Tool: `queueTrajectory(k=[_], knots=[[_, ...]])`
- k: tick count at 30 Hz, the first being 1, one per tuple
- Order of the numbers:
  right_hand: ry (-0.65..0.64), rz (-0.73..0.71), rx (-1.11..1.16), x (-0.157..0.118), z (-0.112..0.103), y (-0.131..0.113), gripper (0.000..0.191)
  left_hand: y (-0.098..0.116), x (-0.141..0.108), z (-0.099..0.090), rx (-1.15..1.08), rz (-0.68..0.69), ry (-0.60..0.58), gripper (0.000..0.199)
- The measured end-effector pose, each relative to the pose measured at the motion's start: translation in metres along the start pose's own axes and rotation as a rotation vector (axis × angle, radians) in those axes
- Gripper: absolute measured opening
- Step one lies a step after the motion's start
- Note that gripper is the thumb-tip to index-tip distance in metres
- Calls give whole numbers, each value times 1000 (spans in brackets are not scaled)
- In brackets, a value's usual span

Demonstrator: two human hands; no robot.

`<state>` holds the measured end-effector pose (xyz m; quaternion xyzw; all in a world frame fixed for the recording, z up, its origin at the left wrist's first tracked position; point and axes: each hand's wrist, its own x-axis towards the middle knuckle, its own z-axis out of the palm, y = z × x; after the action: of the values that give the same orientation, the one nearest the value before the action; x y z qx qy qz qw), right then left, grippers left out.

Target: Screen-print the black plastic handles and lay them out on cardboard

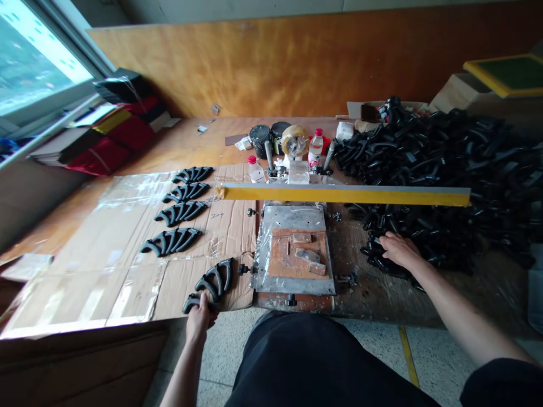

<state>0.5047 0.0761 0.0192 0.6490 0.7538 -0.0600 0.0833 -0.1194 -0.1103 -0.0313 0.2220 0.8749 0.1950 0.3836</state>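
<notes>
Along the near edge of the desk (pixel 169 144), the left hand (pixel 199 320) clamps a black arched part (pixel 214 281) (squared to the row (pixel 172 241) on cardboard (pixel 106 297)); the open right hand (pixel 397 251) rests on a black heap (pixel 436 186).

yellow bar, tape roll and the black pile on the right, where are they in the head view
Yellow bar (pixel 343 195), head view, middle of its long face
Tape roll (pixel 294 141), head view, its round side
Black pile of curved parts (pixel 428 164), head view, top of the heap
</notes>
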Motion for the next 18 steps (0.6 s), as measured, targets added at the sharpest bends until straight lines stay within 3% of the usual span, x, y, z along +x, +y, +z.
queueTrajectory(k=[2, 5, 9, 12, 13, 15, 18], knots=[[56, 27, 9, 2, 1, -9, 22, 2, 9, 1, 72, -58, -31, 53], [149, 0, 152, 11, -11, -57, 30, 16, 20, -9, 207, -51, -105, 57], [233, -372, 457, 17, -23, -152, 39, 49, 28, -27, 331, -15, -154, 58], [189, -583, 397, 17, -25, -210, 45, 106, 15, -30, 244, 184, -150, 57], [183, -609, 342, 18, -25, -223, 45, 131, 5, -28, 162, 319, -139, 58], [196, -623, 249, 22, -28, -238, 38, 184, -22, -25, -4, 565, -134, 59], [233, -653, 244, 28, -30, -246, 30, 257, -70, -17, -335, 817, -195, 59]])
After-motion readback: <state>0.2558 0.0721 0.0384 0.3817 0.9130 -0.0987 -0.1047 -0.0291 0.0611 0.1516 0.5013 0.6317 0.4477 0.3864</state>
